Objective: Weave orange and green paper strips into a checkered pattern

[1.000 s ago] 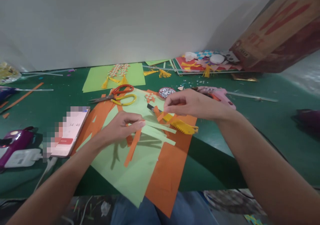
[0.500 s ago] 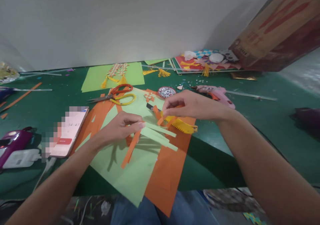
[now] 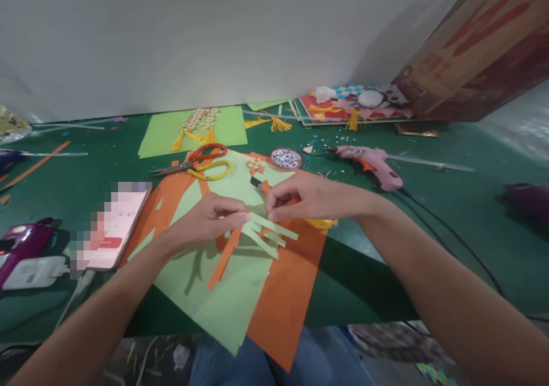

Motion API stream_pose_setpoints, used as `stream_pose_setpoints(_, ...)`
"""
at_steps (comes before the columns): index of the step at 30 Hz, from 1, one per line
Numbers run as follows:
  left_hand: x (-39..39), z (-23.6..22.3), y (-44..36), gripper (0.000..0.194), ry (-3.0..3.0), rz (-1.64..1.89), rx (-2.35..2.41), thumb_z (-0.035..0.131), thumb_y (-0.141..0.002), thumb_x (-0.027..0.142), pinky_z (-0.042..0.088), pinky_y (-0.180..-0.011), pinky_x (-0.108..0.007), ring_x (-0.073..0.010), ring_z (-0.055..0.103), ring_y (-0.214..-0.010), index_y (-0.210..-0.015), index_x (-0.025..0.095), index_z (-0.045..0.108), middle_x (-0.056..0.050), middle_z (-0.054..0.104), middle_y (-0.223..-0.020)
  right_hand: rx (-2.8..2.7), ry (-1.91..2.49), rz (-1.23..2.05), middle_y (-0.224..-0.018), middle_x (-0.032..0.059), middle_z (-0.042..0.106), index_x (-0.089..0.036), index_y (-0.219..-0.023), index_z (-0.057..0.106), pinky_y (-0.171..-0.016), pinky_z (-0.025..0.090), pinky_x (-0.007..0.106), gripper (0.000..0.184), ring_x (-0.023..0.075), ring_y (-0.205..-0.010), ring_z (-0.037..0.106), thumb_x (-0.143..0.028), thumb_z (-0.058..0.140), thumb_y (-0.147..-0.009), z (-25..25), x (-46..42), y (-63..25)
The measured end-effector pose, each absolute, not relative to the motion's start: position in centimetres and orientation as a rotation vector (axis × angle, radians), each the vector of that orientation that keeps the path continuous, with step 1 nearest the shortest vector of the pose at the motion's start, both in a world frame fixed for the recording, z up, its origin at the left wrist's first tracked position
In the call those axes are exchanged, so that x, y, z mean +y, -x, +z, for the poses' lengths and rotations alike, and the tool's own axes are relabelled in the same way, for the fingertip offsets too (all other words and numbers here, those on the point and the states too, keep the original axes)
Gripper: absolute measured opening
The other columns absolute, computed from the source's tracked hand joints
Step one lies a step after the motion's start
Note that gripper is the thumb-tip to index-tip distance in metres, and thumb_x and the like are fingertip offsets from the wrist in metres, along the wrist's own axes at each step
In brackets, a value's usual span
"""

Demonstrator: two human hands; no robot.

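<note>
My left hand [image 3: 218, 214] pinches a bunch of crossed paper strips above the paper sheets. From its fingertips pale green strips [image 3: 281, 229] fan out to the right, and orange strips [image 3: 223, 263] hang down toward me. My right hand [image 3: 295, 198] is closed, thumb and fingertips pressed together at the upper green strip; exactly which strip it pinches is partly hidden. Beneath both hands lie a light green sheet [image 3: 214, 311] and an orange sheet [image 3: 287, 306]. A yellow utility knife [image 3: 321, 223] is mostly covered by my right hand.
Scissors [image 3: 210, 160] lie beyond my left hand. A dish of small beads [image 3: 286, 158] and a pink glue gun [image 3: 373, 163] are farther back. At left are a phone [image 3: 115, 226] and a white charger [image 3: 36, 271]. Woven paper with yellow tassels [image 3: 203, 120] rests against the wall side.
My right hand has moved left and slightly down, from over the utility knife to the green strips. The green strips have shifted and spread. My left hand stays nearly in place.
</note>
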State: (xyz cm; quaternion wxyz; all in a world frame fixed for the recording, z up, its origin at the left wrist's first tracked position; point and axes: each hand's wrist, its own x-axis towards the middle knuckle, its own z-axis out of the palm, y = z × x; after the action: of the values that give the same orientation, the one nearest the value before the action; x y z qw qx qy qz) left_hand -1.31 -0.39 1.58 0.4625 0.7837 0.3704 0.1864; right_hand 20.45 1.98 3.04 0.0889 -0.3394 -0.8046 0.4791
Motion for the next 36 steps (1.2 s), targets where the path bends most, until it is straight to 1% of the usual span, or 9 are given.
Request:
stream_pose_setpoints(4, -0.4, 1.5, 1.33, 0.041, -1.92, 0.439, 0.896, 0.047, -0.088, 0.035, 0.026, -0.045, -0.024, -0.0077, 0.038, -0.043, -0.051, 0.017, 0.045, 0.004, 0.047, -0.046, -2.406, 1.002, 1.445, -0.066, -0.0031, 0.057, -0.02, -0.068, 0.059, -0.055, 0.034, 0.023, 0.016, 0.0091, -0.06, 0.046, -0.031, 0.056, -0.078, 3.1, 1.73, -20.1)
stream_pose_setpoints(11, -0.35, 1.42, 1.4, 0.042, -1.895, 0.388, 0.904, 0.045, -0.089, 0.039, 0.024, -0.045, -0.023, -0.0066, 0.036, -0.044, -0.053, 0.016, 0.043, 0.004, 0.046, -0.048, -2.421, 0.984, 1.492, -0.066, -0.003, 0.056, -0.018, -0.07, 0.06, -0.056, 0.032, 0.023, 0.019, 0.009, -0.06, 0.045, -0.035, 0.058, -0.078, 3.24, 1.91, -20.3)
stream_pose_setpoints(18, -0.25, 1.44, 1.4, 0.043, -1.899, 0.384, 0.898, 0.045, -0.088, 0.039, 0.024, -0.045, -0.023, -0.0065, 0.034, -0.044, -0.052, 0.016, 0.04, 0.004, 0.044, -0.048, -2.406, 0.945, 1.549, -0.066, -0.0023, 0.057, -0.017, -0.073, 0.062, -0.056, 0.033, 0.023, 0.024, 0.0094, -0.06, 0.045, -0.04, 0.06, -0.077, 3.29, 2.18, -21.0)
stream_pose_setpoints(24, -0.3, 1.38, 1.41, 0.043, -1.885, 0.373, 0.901, 0.045, -0.089, 0.04, 0.023, -0.044, -0.023, -0.0064, 0.033, -0.044, -0.053, 0.016, 0.04, 0.004, 0.045, -0.048, -2.41, 0.935, 1.534, -0.069, -0.0027, 0.059, -0.018, -0.072, 0.062, -0.059, 0.035, 0.022, 0.018, 0.0093, -0.064, 0.048, -0.034, 0.059, -0.078, 3.06, 1.99, -20.41)
stream_pose_setpoints(29, -0.37, 1.35, 1.39, 0.043, -1.881, 0.369, 0.917, 0.045, -0.088, 0.039, 0.021, -0.044, -0.024, -0.0062, 0.033, -0.044, -0.053, 0.017, 0.037, 0.004, 0.044, -0.048, -2.382, 1.022, 1.423, -0.073, -0.0024, 0.06, -0.018, -0.076, 0.063, -0.059, 0.036, 0.022, 0.014, 0.009, -0.064, 0.049, -0.03, 0.057, -0.079, 2.78, 2.07, -20.09)
stream_pose_setpoints(32, -0.38, 1.38, 1.35, 0.042, -1.884, 0.367, 0.924, 0.046, -0.088, 0.038, 0.022, -0.045, -0.024, -0.0064, 0.033, -0.044, -0.052, 0.017, 0.039, 0.004, 0.044, -0.048, -2.365, 1.036, 1.443, -0.069, -0.0027, 0.059, -0.018, -0.077, 0.063, -0.058, 0.037, 0.022, 0.014, 0.0089, -0.061, 0.049, -0.03, 0.056, -0.079, 2.74, 2.1, -20.15)
stream_pose_setpoints(36, -0.35, 1.38, 1.31, 0.041, -1.888, 0.36, 0.912, 0.045, -0.088, 0.037, 0.024, -0.046, -0.024, -0.007, 0.036, -0.046, -0.053, 0.016, 0.042, 0.004, 0.045, -0.049, -2.327, 0.995, 1.546, -0.063, -0.0034, 0.055, -0.018, -0.075, 0.059, -0.057, 0.038, 0.022, 0.017, 0.0089, -0.059, 0.05, -0.033, 0.054, -0.082, 2.51, 2.18, -20.37)
